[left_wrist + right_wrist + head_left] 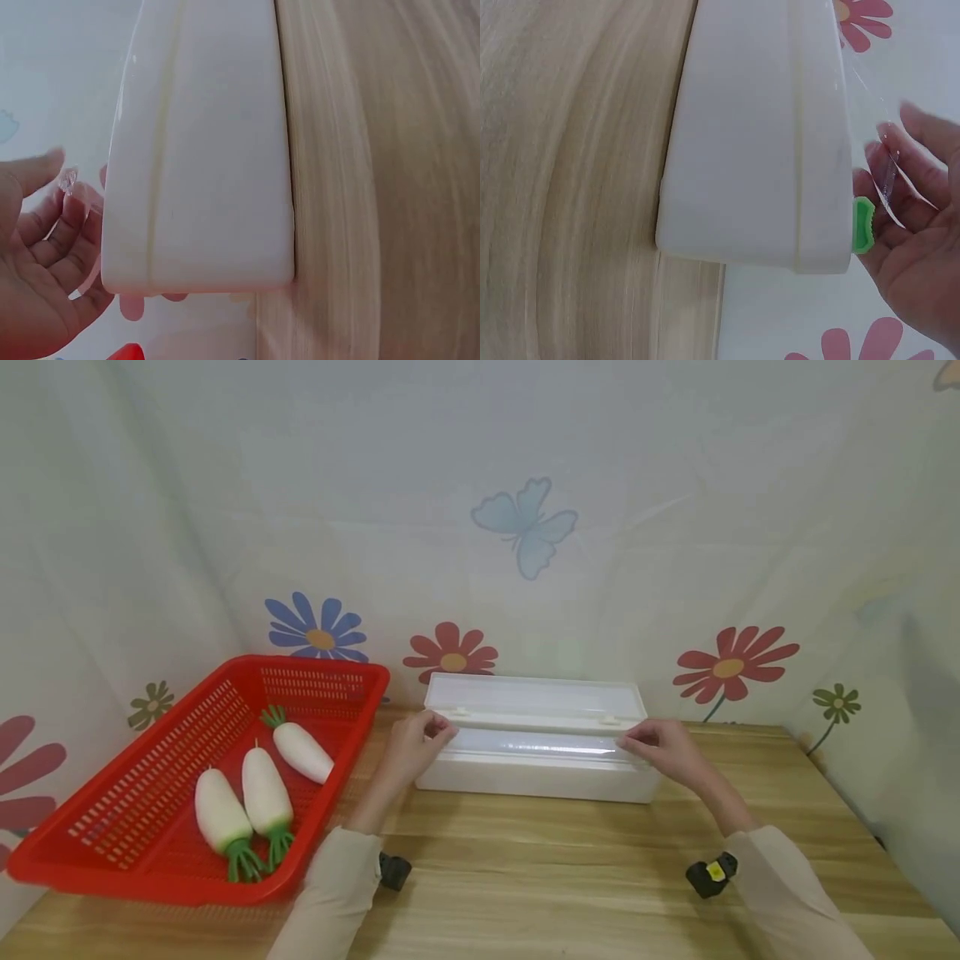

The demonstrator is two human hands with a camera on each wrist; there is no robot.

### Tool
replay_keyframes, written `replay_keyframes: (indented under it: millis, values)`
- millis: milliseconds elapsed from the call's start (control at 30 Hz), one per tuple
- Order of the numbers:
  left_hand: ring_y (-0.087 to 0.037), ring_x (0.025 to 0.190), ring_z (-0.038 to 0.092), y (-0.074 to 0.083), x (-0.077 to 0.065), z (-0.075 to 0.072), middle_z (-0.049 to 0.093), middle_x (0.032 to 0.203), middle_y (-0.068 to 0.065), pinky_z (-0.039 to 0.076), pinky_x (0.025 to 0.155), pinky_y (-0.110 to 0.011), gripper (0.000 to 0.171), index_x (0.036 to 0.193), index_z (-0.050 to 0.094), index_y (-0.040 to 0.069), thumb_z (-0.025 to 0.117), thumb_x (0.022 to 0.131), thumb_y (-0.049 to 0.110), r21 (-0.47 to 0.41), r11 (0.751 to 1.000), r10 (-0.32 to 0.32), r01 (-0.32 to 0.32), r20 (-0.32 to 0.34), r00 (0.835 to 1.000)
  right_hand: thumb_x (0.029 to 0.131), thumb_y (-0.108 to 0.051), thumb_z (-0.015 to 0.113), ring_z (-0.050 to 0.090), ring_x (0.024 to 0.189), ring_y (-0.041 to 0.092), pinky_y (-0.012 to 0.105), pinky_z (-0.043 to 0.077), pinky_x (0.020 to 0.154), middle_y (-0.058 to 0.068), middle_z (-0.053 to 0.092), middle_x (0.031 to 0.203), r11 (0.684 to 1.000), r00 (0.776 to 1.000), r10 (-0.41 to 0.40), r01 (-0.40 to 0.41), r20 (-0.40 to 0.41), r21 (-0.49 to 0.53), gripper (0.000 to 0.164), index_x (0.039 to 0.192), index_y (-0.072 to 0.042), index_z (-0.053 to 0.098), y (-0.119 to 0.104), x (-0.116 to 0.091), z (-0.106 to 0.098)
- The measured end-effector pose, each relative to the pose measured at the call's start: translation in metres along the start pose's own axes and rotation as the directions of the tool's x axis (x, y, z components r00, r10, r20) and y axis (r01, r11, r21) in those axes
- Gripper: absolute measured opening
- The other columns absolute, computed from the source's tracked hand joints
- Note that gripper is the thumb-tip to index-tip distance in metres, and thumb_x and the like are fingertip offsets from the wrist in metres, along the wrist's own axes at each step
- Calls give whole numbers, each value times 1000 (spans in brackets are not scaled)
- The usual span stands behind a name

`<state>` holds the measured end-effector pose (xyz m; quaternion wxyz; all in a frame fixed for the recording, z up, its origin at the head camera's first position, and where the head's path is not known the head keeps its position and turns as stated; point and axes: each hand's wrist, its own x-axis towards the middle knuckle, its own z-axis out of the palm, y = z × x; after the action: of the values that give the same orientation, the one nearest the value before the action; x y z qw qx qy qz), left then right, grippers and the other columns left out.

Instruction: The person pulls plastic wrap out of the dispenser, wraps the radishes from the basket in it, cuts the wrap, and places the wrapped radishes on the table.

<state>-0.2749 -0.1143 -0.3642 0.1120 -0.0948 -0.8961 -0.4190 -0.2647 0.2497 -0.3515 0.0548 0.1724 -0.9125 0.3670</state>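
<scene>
A white cling film dispenser (536, 780) stands on the table with its lid (536, 695) raised at the back. Clear cling film (540, 744) stretches shiny across its open top. At the left end, my left hand (417, 745) pinches the film's edge; the left wrist view shows a crumpled bit of film between thumb and fingers. My right hand (663, 748) pinches the film at the other end. In the right wrist view, film strands cross the fingers, and a green piece (863, 225) juts from the dispenser's edge.
To the left sits a red plastic basket (161, 727) holding three white radishes (264, 789) with green tops. The wooden table (540, 877) reaches back to a wall covering (600, 610) printed with flowers and a butterfly.
</scene>
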Motion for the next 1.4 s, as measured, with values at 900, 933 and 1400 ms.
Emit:
replay_keyframes:
  millis: [900, 933, 1400]
  values:
    - [-16, 69, 59, 14, 3, -6, 69, 84, -7, 52, 70, -29, 16, 93, 68, 6, 66, 83, 19, 20, 989, 145, -145, -264, 953, 79, -20, 71, 64, 75, 24, 19, 49, 60, 16, 69, 86, 995, 971, 98, -90, -219, 48, 23, 91, 0, 70, 4, 12, -14]
    - [-16, 70, 59, 15, 3, -8, 69, 84, -7, 52, 70, -29, 17, 93, 68, 6, 66, 84, 19, 18, 989, 147, -147, -271, 951, 78, -20, 72, 65, 73, 23, 19, 50, 59, 14, 69, 84, 995, 969, 80, -65, -234, 71, 22, 90, -1, 71, 16, 17, -14]
    - [-16, 70, 60, 41, 7, -29, 68, 85, -7, 52, 67, -27, 20, 98, 67, 5, 63, 86, 21, -69, 976, 162, -204, -390, 906, 79, -16, 71, 59, 66, -4, 11, 47, 58, 20, 68, 89, 1000, 927, 20, -20, -374, 3, 24, 94, 3, 69, -40, 13, -43]
